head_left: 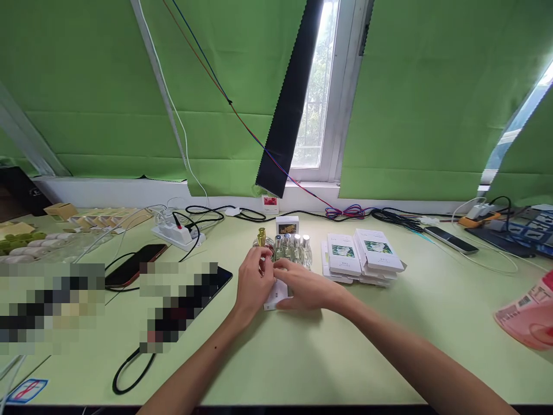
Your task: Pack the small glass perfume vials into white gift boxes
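A small white box (275, 297) lies on the table between my hands, partly covered by them. My right hand (307, 285) grips this box from the right, thumb near its close end and fingers over the far end. Fingers bent and pressed together, my left hand (254, 280) meets the far end of the box; what they pinch is hidden. Just beyond stand several clear glass perfume bottles (297, 251) with silver caps. A gold-topped bottle (261, 236) is behind my left fingers. An upright white box with a dark picture (287, 225) stands behind the bottles.
Stacked white boxes (382, 252) with green pictures sit to the right. Phones (137, 265) and cables lie left, near a white power strip (177, 230). Farther right are a dark handheld device (450, 239) and a pink pouch (529, 314). Green blinds hang behind the table.
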`<state>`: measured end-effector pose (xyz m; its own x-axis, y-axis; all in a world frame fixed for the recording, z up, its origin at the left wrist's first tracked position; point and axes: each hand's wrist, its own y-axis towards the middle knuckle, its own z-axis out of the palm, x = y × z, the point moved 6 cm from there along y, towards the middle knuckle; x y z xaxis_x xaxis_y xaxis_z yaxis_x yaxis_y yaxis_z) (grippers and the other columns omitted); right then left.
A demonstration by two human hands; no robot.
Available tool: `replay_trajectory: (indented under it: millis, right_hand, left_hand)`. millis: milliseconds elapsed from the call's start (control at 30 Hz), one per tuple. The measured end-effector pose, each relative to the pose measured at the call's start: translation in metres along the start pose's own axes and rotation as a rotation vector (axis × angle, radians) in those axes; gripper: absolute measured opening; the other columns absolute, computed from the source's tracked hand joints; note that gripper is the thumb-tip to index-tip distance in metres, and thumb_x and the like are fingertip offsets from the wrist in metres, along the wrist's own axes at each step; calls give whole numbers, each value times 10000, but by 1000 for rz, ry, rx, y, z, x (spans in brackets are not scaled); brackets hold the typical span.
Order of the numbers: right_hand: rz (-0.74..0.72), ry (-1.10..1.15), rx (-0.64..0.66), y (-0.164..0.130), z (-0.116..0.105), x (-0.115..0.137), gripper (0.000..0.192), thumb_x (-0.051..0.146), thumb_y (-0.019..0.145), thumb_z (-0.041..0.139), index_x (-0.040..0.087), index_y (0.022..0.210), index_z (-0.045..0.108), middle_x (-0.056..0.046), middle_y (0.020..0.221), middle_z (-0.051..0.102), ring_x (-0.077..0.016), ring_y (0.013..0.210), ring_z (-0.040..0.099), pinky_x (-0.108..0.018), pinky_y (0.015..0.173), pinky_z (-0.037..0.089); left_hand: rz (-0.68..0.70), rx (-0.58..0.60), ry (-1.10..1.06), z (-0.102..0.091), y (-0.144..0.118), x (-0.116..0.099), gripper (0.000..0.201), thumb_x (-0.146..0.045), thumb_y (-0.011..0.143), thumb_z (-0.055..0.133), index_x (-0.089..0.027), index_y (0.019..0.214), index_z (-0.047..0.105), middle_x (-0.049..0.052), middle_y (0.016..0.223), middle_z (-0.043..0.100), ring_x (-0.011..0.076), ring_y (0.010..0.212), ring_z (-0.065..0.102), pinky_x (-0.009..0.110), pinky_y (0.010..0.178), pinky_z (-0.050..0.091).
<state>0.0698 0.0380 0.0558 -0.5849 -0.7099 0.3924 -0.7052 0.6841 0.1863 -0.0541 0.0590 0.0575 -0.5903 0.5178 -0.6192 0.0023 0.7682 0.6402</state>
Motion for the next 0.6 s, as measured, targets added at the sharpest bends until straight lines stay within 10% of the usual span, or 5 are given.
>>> replay_trajectory:
  millis: [267,600]
  right_hand:
    - [227,3,-348,-12,-28,-26,298,57,910,491,168,1141,644,-94,1144,673,-195,996,648,-321,869,501]
    - [621,-353,-218,-26,-15,-29,245,172,983,414,170,1109,624,-127,1052,677,-242,828,694,-302,639,431]
  left_hand:
    - [20,15,-1,1,1,-4,154,-188,945,442,-219,924,591,39,958,665,172,810,623,287,681,505]
    - [102,171,7,11,-2,-9,93,-226,928,516,-217,935,608,47,984,634,183,848,636,327,776,535]
